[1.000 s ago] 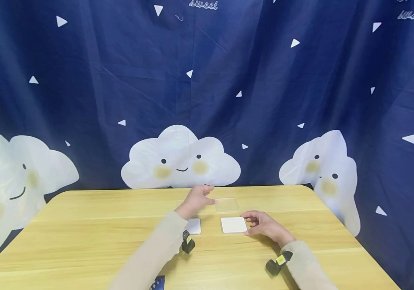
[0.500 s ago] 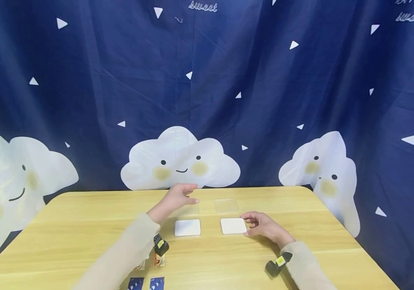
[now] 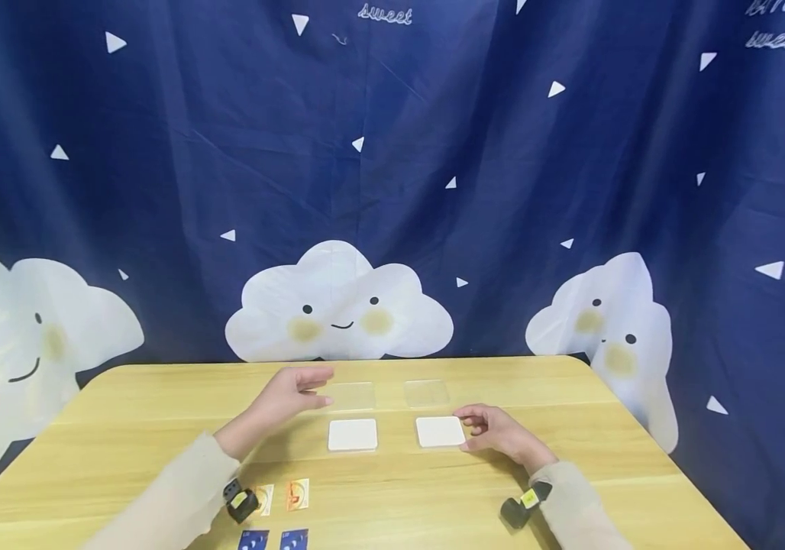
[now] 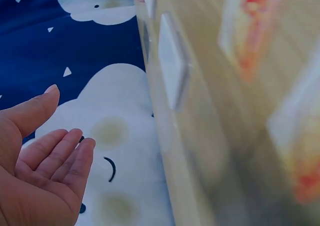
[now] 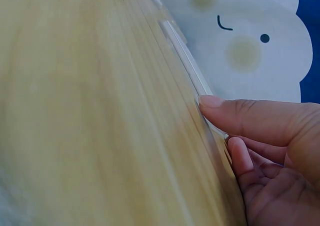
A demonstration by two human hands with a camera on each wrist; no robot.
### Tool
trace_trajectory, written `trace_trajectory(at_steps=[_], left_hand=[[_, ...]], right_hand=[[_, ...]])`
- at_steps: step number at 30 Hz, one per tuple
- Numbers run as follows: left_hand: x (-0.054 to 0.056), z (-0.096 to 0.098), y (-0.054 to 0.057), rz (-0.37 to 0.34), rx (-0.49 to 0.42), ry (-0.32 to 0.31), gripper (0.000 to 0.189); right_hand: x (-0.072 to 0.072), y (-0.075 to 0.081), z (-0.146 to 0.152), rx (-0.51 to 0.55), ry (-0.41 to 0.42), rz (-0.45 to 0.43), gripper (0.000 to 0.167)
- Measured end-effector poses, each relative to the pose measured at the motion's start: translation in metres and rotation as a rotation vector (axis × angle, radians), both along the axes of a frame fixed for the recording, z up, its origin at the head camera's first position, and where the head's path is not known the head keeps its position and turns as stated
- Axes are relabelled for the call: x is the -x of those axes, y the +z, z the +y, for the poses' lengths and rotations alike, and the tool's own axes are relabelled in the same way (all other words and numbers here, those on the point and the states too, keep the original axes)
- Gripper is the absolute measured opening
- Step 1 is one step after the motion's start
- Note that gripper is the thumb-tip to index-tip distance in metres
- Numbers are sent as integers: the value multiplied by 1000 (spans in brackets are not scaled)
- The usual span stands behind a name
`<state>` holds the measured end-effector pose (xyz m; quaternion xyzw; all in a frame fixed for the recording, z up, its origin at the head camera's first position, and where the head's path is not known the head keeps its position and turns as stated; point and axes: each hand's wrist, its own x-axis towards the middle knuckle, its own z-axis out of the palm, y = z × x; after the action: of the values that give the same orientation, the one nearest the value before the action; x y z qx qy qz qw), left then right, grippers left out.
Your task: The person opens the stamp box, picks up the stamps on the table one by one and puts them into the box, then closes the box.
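My left hand point(image 3: 289, 396) is raised over the back left of the table with fingers extended and nothing in it; the left wrist view also has this hand point(image 4: 50, 161) bare. To its right lies a clear plastic rectangle point(image 3: 354, 395), and in front of that a white rounded rectangular block point(image 3: 353, 435). My right hand point(image 3: 502, 434) holds a second white rounded rectangular block point(image 3: 440, 431) at its right end, thumb at the near corner and a finger at the far one. In the right wrist view, the thumb point(image 5: 250, 116) lies along this block's edge point(image 5: 187, 58).
Another clear plastic rectangle point(image 3: 427, 393) lies behind the right block. Small orange-and-white cards point(image 3: 298, 494) and dark blue cards point(image 3: 294, 539) lie at the front left, partly behind the left sleeve. A dark blue curtain point(image 3: 392, 176) with clouds hangs behind the wooden table point(image 3: 399, 504).
My left hand has moved left from over the clear rectangles, uncovering the left white block and the cards. The right hand has stayed at the right block.
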<state>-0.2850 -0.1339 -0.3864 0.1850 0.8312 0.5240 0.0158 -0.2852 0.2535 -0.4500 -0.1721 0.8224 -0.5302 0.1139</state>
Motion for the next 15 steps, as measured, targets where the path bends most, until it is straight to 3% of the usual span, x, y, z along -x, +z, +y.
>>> trace_trajectory(at_steps=[8,15], left_hand=[[-24,-27,-6,-38,27,53,50],[-40,-42,-8,-51,47,30,53]], right_hand=[[-1,2,-1,-2,-9,-11,57],[-1,2,-1,8,-9,-12,57]])
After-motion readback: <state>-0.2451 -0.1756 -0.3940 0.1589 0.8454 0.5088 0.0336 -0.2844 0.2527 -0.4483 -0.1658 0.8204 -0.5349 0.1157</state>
